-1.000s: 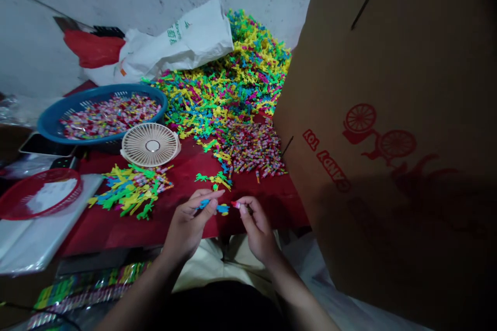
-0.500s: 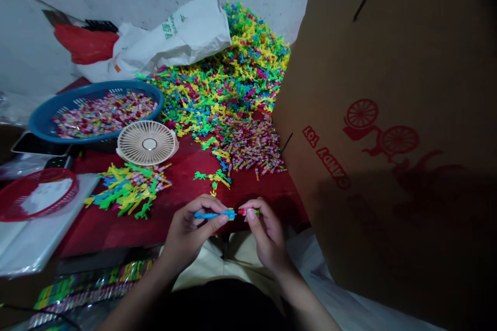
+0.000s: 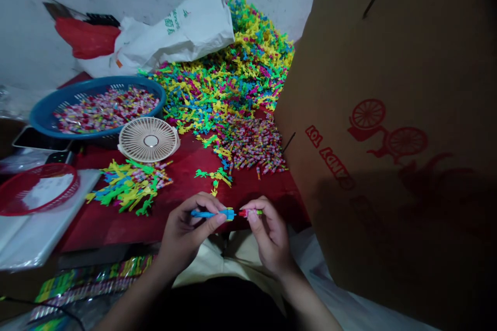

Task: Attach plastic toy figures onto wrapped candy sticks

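Note:
My left hand (image 3: 186,235) pinches a long blue plastic toy figure (image 3: 212,214) between thumb and fingers. My right hand (image 3: 269,235) is shut on a small red-wrapped candy stick (image 3: 248,212) with a green end. The blue figure's thick end and the candy meet end to end between my hands, and my fingers partly hide the join. Just beyond my hands, a few yellow and green figures (image 3: 213,177) lie loose on the red tabletop (image 3: 182,222).
A large heap of colourful figures (image 3: 229,83) and a pile of candy sticks (image 3: 250,145) fill the back. A mixed bunch (image 3: 130,186), a blue basket (image 3: 97,83), a small fan (image 3: 148,139) and a red basket (image 3: 39,189) stand left. A cardboard box (image 3: 373,114) walls the right.
My hands have come together since the earliest frame, bringing the blue figure and the candy end to end. Between the last two frames, they have barely moved.

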Motion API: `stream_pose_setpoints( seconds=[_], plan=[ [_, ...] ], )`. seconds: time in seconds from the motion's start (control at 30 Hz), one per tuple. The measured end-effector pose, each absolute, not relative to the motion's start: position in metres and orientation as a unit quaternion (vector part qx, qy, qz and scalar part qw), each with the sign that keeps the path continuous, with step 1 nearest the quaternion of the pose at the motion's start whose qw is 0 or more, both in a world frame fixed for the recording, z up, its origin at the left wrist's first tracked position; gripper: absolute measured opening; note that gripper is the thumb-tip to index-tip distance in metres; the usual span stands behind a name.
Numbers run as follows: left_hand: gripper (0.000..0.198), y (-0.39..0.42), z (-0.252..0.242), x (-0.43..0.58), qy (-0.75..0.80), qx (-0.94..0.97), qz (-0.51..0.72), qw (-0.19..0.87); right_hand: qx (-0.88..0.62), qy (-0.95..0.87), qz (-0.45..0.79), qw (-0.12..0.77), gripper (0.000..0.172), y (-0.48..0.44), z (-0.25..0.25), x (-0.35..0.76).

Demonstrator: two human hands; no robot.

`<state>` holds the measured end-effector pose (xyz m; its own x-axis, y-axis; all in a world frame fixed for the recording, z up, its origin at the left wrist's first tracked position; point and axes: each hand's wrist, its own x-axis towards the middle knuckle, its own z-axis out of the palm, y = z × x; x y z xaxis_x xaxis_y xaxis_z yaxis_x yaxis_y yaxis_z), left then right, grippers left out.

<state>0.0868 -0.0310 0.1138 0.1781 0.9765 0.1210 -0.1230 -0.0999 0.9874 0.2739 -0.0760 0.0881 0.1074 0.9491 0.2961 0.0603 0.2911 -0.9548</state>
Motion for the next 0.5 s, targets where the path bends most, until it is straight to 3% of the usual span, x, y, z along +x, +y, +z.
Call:
stream_pose_setpoints(
  seconds=[0.5],
  plan=[
    [0.019, -0.037, 0.126, 0.087, 0.392, 0.573, 0.490, 0.527, -0.474, -0.609, 0.282, 0.570, 0.013, -0.080, 0.096, 0.271]
  ],
)
